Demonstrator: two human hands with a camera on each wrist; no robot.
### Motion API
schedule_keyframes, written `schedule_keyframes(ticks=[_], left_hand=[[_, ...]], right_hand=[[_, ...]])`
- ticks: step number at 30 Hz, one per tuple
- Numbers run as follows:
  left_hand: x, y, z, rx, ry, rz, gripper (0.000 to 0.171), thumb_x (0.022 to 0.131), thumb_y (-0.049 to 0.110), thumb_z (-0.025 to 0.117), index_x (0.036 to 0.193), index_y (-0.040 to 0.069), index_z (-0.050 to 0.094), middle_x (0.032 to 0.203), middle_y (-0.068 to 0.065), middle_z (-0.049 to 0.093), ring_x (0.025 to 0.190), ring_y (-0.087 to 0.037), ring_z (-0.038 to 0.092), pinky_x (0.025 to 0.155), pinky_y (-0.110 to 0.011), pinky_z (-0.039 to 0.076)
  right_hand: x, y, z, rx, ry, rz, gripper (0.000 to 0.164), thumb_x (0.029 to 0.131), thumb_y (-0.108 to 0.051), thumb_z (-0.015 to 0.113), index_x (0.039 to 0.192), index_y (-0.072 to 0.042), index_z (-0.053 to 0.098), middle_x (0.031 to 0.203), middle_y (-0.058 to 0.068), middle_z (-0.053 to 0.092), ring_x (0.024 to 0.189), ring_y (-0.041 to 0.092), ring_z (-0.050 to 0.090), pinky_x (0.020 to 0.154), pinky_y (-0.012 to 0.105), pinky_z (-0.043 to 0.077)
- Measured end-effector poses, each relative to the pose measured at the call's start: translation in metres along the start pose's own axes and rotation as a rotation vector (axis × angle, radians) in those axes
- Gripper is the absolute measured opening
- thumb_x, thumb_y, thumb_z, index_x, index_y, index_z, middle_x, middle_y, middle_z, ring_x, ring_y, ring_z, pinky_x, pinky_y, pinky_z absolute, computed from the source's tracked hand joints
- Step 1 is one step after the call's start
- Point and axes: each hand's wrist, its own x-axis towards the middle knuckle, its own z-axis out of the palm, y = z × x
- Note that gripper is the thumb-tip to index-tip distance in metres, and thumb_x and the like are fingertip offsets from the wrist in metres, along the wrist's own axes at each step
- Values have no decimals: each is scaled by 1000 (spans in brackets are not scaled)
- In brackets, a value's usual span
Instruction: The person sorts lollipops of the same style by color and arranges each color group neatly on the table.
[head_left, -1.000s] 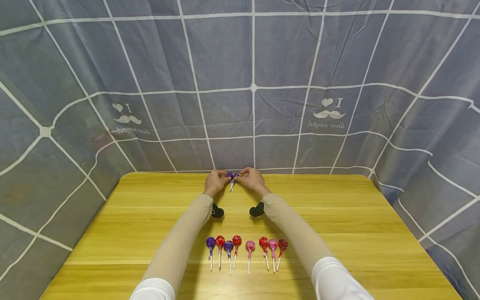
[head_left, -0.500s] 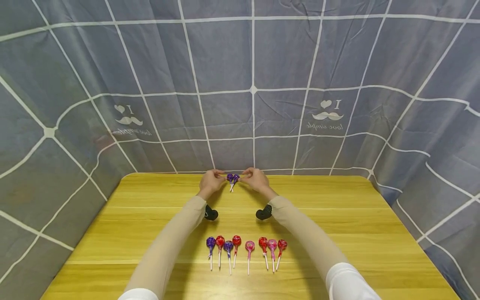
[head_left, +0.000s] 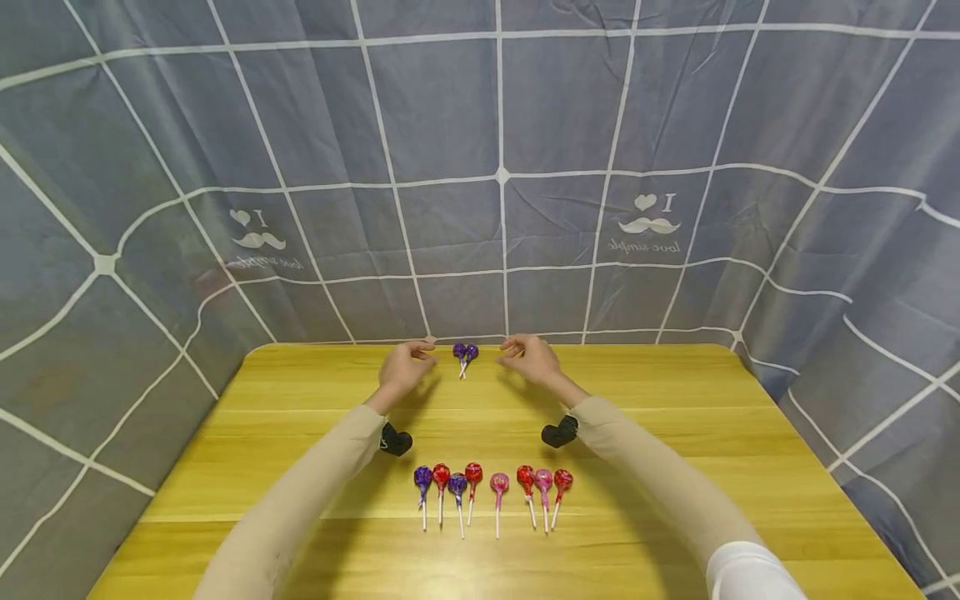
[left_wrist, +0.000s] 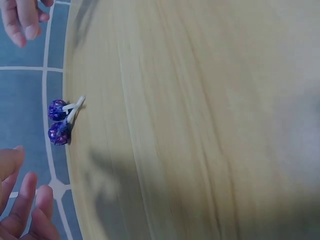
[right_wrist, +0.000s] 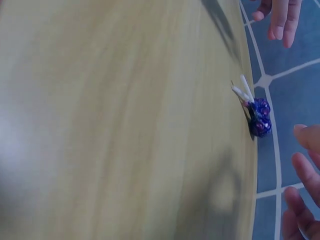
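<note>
Two purple-wrapped lollipops [head_left: 466, 353] lie side by side at the table's far edge, their white sticks crossing toward the person. To their left my left hand [head_left: 406, 367] hovers with relaxed fingers and holds nothing. On the other side my right hand [head_left: 531, 358] is likewise apart from them, its fingers loosely bent around nothing. The left wrist view shows the pair of lollipops [left_wrist: 59, 133] between the two hands, with fingers [left_wrist: 22, 205] spread at the lower left. In the right wrist view the same lollipops [right_wrist: 261, 125] rest right at the table edge.
Nearer the person, a row of several lollipops lies on the wooden table [head_left: 300, 467]: purple ones [head_left: 423, 477], red ones [head_left: 473, 473] and pink ones [head_left: 499, 482], sticks toward the person. A grey curtain with white lines [head_left: 450, 225] hangs behind the far edge.
Both hands have let go of the two purple lollipops and moved apart, the left hand leftward and the right hand rightward. The lollipops stay crossed at the far edge.
</note>
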Motion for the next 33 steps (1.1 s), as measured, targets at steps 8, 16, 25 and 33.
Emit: schedule_keyframes(ticks=[8,16,25,33], left_hand=[[-22,-2,-17,-31,6,60,32,88,20,69,118,8,68,104,-14,72,67,-20,60,46,-22,28],[-47,-6,-26,-92,-33,113,30,90,15,68,117,2,67,103,-18,71,88,-30,65,76,-38,52],[-68,-18,-30,-159,-125,208,31,90,15,68,118,3,66,98,-14,72,79,-19,60,70,-27,48],[-84,-26,-32,-211,-225,256,31,89,14,68,118,1,65,97,-11,72,82,-16,60,74,-28,49]], right_hand=[[-26,-2,-5,26,-15,-60,31,84,-24,74,109,-6,70,91,7,73,72,14,57,65,25,41],[-54,-10,-5,73,-60,-82,31,83,-24,75,107,-5,70,88,6,72,72,12,56,67,26,43],[-82,-22,-3,166,-124,-116,32,83,-23,75,108,-3,69,89,5,73,79,13,59,70,26,46],[-106,-30,6,194,-218,-92,34,85,-26,73,111,-6,68,94,1,72,89,14,60,79,30,48]])
